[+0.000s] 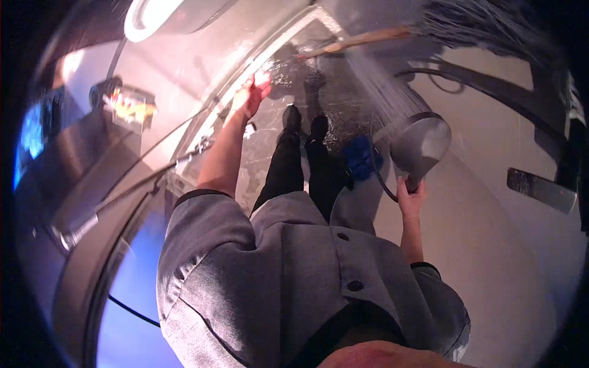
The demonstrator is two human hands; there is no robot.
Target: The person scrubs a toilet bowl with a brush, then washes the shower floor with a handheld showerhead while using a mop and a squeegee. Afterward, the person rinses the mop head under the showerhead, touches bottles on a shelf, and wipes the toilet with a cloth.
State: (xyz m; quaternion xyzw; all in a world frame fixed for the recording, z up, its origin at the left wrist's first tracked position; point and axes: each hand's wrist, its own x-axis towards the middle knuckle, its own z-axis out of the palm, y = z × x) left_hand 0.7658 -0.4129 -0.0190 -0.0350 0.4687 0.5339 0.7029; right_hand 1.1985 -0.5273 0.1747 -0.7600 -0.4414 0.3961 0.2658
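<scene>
My right hand (411, 195) is wrapped round the handle of a large grey shower head (422, 146). Water sprays from it in a broad stream (383, 86) toward the wet floor (264, 162). A hose curves down beside the shower head. On the other side, my left hand (251, 97) is stretched out over the floor's pale edge, fingers apart and holding nothing. A blue object (361, 158), its kind unclear, lies near my feet, left of the shower head.
A wooden handle (371, 40) crosses the top, beside grey mop-like strands (485, 24). A white oval rim (144, 18) shows at upper left. A metal rail (138, 187) runs at left. A dark oblong object (541, 189) is at right.
</scene>
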